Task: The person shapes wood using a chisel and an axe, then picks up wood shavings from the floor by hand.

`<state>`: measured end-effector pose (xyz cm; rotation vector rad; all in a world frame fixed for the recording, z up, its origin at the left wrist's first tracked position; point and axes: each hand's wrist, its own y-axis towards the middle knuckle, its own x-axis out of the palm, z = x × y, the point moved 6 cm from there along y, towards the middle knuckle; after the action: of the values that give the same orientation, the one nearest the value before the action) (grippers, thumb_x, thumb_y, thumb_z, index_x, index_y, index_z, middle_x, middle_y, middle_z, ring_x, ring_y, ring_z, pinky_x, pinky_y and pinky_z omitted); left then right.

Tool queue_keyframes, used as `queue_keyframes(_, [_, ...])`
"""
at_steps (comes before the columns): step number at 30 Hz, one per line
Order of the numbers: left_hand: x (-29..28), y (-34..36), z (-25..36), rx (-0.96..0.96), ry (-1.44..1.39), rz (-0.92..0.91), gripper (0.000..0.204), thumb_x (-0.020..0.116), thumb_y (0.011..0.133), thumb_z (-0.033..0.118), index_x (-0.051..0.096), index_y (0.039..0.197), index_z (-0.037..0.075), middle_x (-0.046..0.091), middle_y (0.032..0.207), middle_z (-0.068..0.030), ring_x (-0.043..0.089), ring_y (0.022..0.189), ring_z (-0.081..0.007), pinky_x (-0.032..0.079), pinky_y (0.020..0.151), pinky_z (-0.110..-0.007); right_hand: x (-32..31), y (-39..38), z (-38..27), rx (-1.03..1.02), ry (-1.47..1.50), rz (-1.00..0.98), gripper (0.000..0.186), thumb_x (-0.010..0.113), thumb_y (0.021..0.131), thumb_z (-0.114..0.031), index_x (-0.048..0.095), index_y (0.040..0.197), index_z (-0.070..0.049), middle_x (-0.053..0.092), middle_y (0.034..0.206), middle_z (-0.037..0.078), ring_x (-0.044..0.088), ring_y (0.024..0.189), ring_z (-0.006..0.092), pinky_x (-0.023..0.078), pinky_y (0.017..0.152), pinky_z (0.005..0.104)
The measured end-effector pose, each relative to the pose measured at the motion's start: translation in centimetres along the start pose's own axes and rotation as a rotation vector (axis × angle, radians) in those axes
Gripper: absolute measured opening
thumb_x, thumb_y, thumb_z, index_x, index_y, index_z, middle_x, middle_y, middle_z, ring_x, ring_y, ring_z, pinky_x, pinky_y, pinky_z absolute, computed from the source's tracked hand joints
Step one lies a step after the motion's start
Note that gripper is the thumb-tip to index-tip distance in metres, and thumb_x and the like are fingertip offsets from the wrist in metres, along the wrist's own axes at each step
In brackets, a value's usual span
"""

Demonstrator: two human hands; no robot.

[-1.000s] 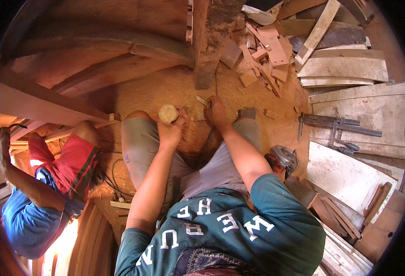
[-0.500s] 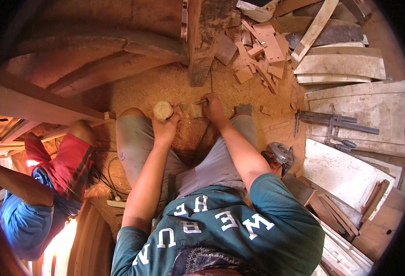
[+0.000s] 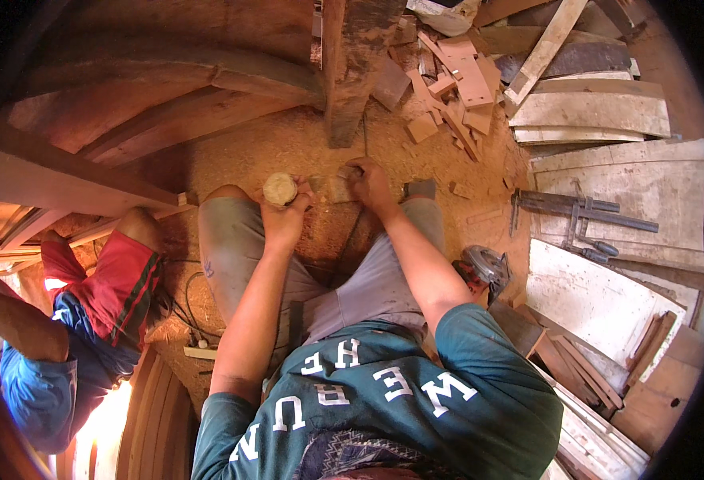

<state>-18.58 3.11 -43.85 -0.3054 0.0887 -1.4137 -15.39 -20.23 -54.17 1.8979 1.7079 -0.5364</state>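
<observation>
My left hand [image 3: 288, 216] is closed round a wooden piece with a pale, round end [image 3: 280, 189], above the floor between my knees. Whether that piece is a tool's handle or a mallet head, I cannot tell. Just to its right, my right hand [image 3: 370, 188] has its fingers curled on a small wooden block [image 3: 340, 190]. The fingers hide the block's far right part. Something thin and dark lies between the two hands, too small to make out.
A wooden post [image 3: 352, 96] stands beyond my hands. Wood offcuts [image 3: 472, 80] are piled at the far right. A circular saw [image 3: 486, 270] rests by my right side, near a bar clamp [image 3: 588, 212] on boards. At left sits another person in red shorts [image 3: 120, 288]. Sawdust covers the floor.
My right fingers have shifted slightly left and up over the block. My left hand stays almost in place, still round the wooden piece. The other person's arm at left has moved.
</observation>
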Motion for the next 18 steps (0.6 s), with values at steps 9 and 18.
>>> queue_keyframes(9, [0.2, -0.4, 0.6, -0.079, 0.012, 0.006, 0.026, 0.071, 0.084, -0.005, 0.063, 0.109, -0.001, 0.071, 0.104, -0.0060, 0.068, 0.097, -0.0153, 0.055, 0.084, -0.030, -0.3, -0.3, -1.3, 0.160, 0.280, -0.069, 0.033, 0.078, 0.088, -0.010, 0.067, 0.117, 0.001, 0.066, 0.086, 0.005, 0.061, 0.074, 0.0123, 0.052, 0.068, 0.0289])
queue_keyframes(18, [-0.1, -0.2, -0.2, -0.088, -0.016, -0.021, 0.025, 0.071, 0.086, -0.003, 0.062, 0.110, 0.000, 0.070, 0.108, -0.0070, 0.068, 0.098, -0.0157, 0.055, 0.084, -0.030, 0.7, -0.5, 0.9, 0.781, 0.913, -0.031, 0.021, 0.075, 0.093, -0.012, 0.067, 0.110, -0.001, 0.067, 0.080, 0.003, 0.063, 0.068, 0.0105, 0.052, 0.058, 0.0254])
